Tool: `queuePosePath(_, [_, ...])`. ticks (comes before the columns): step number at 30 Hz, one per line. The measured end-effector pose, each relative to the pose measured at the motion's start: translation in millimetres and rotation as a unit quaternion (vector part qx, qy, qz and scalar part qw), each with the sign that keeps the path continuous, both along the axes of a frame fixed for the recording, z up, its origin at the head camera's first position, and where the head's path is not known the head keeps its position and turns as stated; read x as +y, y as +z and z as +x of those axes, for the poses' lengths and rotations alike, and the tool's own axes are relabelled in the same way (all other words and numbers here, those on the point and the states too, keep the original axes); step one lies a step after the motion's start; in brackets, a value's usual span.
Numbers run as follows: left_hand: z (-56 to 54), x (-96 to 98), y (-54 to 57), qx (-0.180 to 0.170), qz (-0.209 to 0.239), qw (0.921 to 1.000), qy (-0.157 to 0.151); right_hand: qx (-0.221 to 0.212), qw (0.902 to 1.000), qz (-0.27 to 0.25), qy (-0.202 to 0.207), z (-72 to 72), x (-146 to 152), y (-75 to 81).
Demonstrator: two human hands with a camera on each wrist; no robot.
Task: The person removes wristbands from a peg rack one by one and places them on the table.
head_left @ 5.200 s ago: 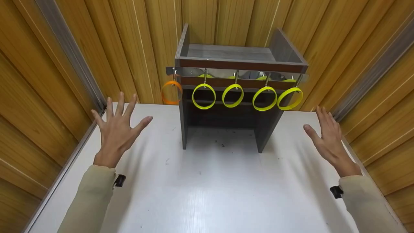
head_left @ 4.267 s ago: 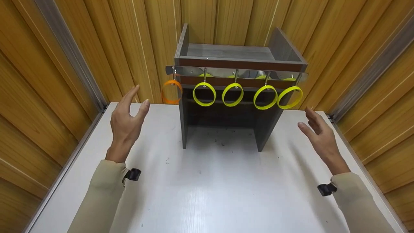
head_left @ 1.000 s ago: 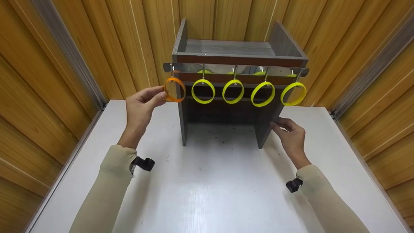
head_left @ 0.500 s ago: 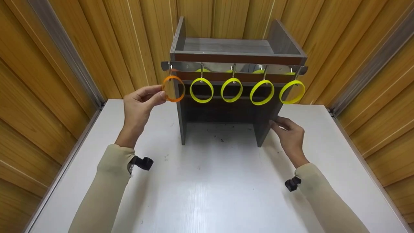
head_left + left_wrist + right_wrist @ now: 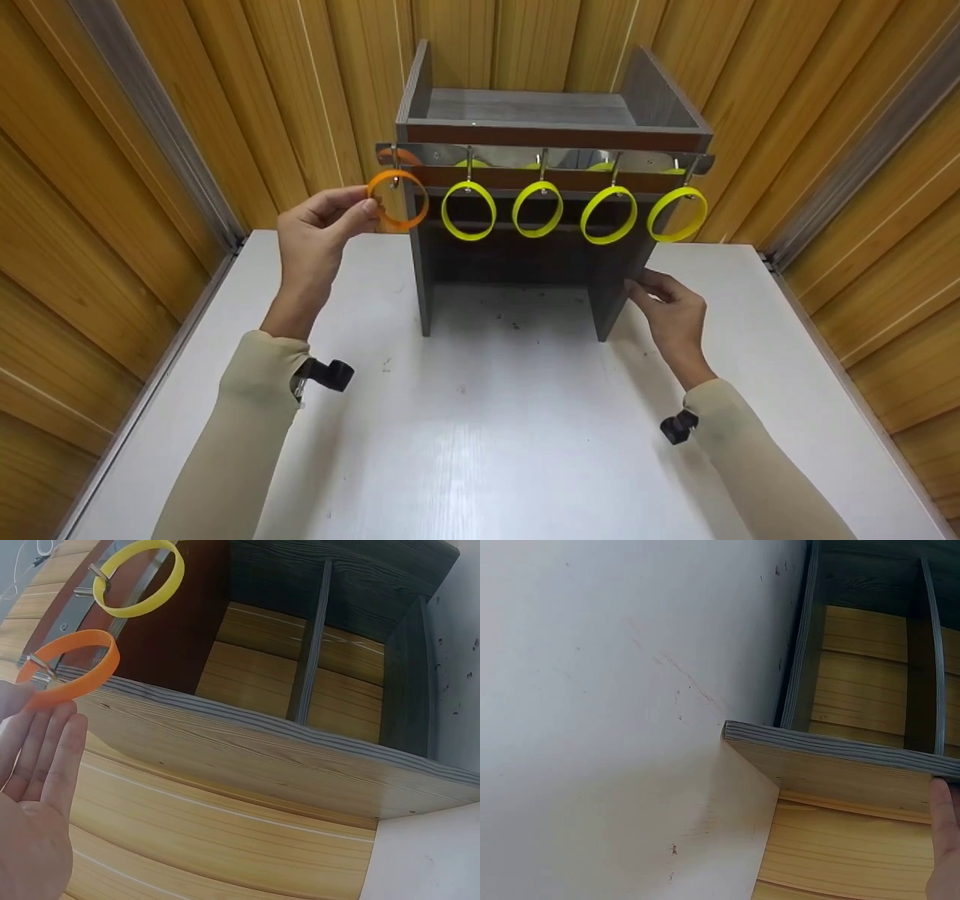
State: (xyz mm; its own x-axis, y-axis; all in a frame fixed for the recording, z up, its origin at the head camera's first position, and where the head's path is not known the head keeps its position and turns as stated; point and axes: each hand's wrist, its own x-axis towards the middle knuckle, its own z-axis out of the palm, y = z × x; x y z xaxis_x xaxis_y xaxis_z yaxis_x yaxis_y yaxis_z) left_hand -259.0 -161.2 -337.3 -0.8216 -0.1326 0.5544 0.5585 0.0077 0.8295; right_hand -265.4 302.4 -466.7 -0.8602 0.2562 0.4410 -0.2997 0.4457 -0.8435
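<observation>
My left hand (image 5: 311, 240) pinches an orange silicone wristband (image 5: 426, 202) at its left side, between thumb and fingertips. The band encircles the leftmost hook (image 5: 395, 161) of a metal hook rail (image 5: 502, 157); in the left wrist view the hook pokes through the orange band (image 5: 94, 675). Yellow wristbands (image 5: 468, 238) hang from the other hooks. At the lower right, my right hand (image 5: 675, 319) grips the side panel of a grey wooden shelf (image 5: 611, 300), thumb at its front edge. The right wrist view shows fingers (image 5: 943, 817) against the panel's outer face, the rest cut off.
The shelf stands on a white table (image 5: 465, 450) with small dark marks on it. Wood-look panelled walls (image 5: 97, 187) enclose the back and both sides. An open tray-like top (image 5: 525, 105) sits above the hook rail.
Both hands came in from the sides, the left onto the orange wristband, the right onto the shelf's panel. Over the last half second the left hand drew the band slightly left and up.
</observation>
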Motion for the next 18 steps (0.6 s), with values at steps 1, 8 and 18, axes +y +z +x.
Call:
queuePosePath(1, [0.2, 0.2, 1.2, 0.001, 0.001, 1.0000, 0.001, 0.003, 1.0000, -0.001, 0.002, -0.2, 0, -0.1])
queuePosePath(8, [3.8, 0.7, 7.2, 0.007, -0.004, 0.9999, 0.009, 0.007, 1.0000, -0.002, -0.002, 0.6, -5, 2.1])
queuePosePath(18, [11.3, -0.7, 14.0, 0.013, 0.023, 0.9996, 0.001, 0.013, 0.9998, -0.015, 0.004, -0.8, -5, 1.1])
